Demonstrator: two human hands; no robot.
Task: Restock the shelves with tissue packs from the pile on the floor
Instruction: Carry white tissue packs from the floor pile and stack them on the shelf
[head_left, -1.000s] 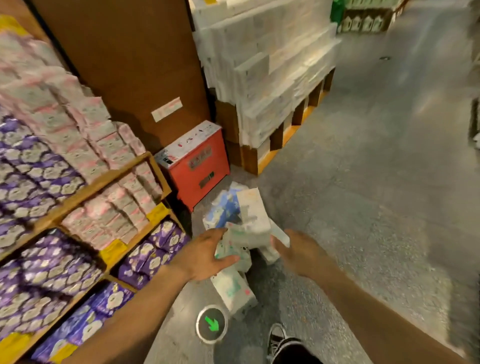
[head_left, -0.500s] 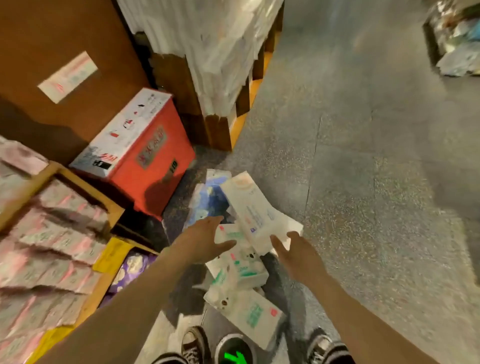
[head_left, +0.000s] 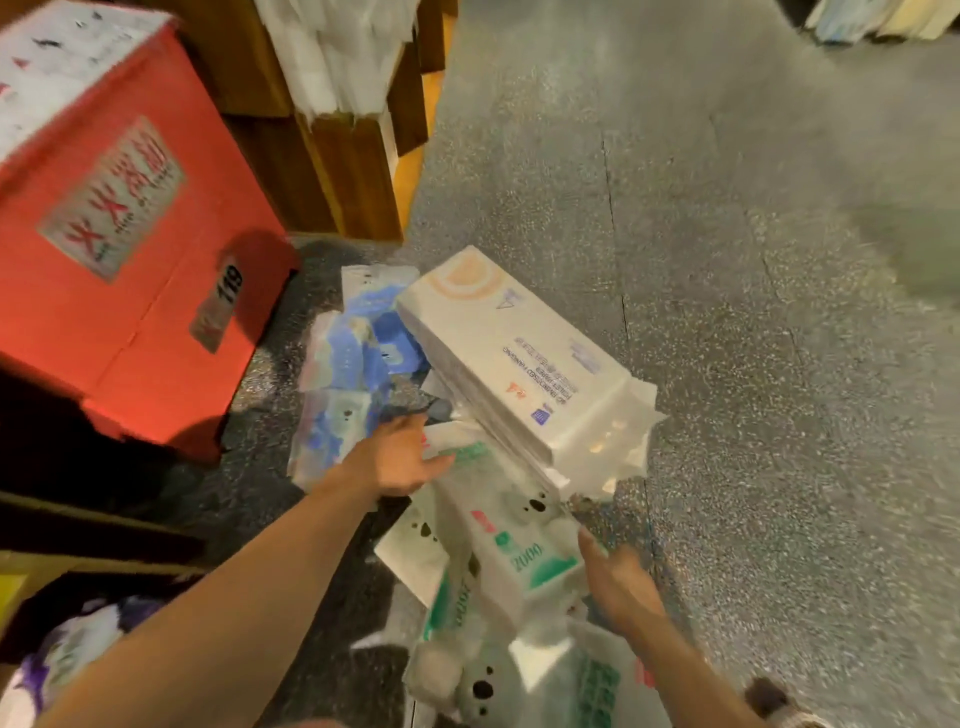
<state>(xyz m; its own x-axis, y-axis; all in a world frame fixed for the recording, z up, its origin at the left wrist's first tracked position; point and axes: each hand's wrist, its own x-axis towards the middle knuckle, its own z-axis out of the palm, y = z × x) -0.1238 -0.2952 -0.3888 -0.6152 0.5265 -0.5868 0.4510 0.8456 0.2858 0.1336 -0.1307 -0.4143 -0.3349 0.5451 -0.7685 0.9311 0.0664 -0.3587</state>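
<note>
The step in hand looks like the pick-up: both hands reach down over the pile of tissue packs on the floor, and nothing is gripped yet. The left hand is spread open, palm down, its fingertips just touching the green-printed pack in the middle of the heap; the right hand is open too, at that pack's near right corner, with no fingers closed round it. A long white pack lies slanted across the top, and blue-printed packs lie behind the left hand. The next move probably calls for closing both hands on opposite sides of one pack and lifting it clear without dragging the slippery wrappers around it. The floor is grey speckled stone with thin joints. A red carton stands beside the pile on the left, wooden display legs behind it, and a shelf corner with purple packs shows at lower left.
</note>
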